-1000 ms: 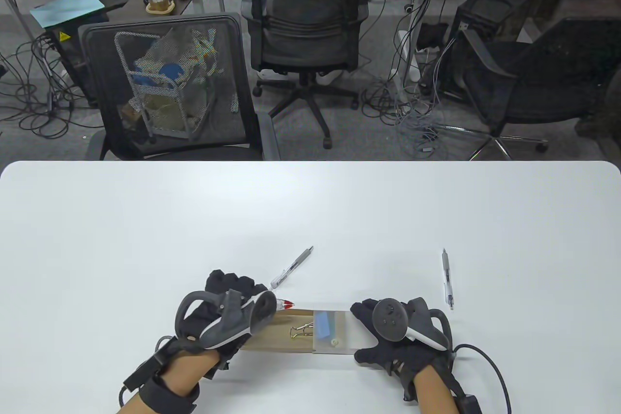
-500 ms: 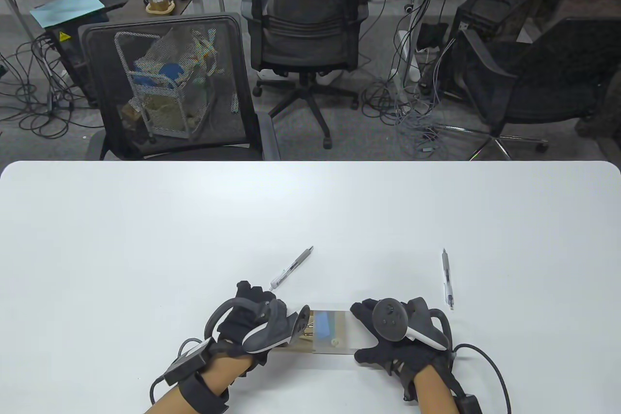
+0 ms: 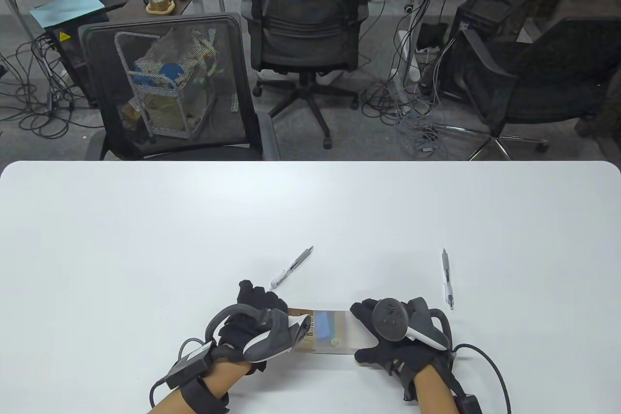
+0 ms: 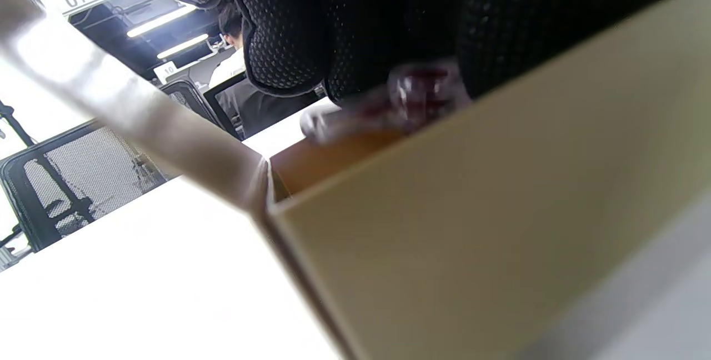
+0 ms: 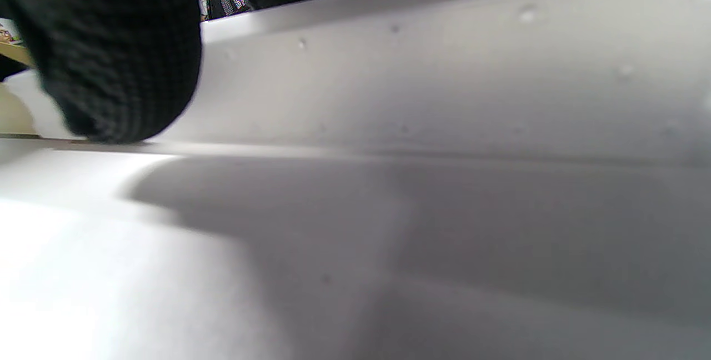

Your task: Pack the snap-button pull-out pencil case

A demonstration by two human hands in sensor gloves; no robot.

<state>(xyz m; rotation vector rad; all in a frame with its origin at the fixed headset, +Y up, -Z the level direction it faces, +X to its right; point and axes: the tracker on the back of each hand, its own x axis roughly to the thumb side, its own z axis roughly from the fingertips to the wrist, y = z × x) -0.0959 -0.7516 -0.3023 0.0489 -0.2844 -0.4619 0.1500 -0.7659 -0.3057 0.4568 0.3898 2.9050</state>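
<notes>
The pencil case (image 3: 339,334) lies near the table's front edge, a clear sleeve with a tan pull-out drawer (image 4: 472,210). A blue eraser (image 3: 322,324) and a white snap button (image 3: 335,342) show through the sleeve. My left hand (image 3: 257,307) lies over the drawer's open part and holds a red-tipped pen (image 4: 411,90) at the drawer's rim. This pen is hidden in the table view. My right hand (image 3: 363,334) grips the sleeve's right end (image 5: 444,82), fingers on the far side and thumb on the near side.
A grey pen (image 3: 292,268) lies just beyond my left hand, pointing up and right. Another pen (image 3: 447,279) lies to the right of my right hand. Mesh office chairs stand beyond the table's far edge.
My left hand has moved right with the red-tipped pen and now covers the drawer; the pen's red tip no longer shows from above. My right hand has not moved.
</notes>
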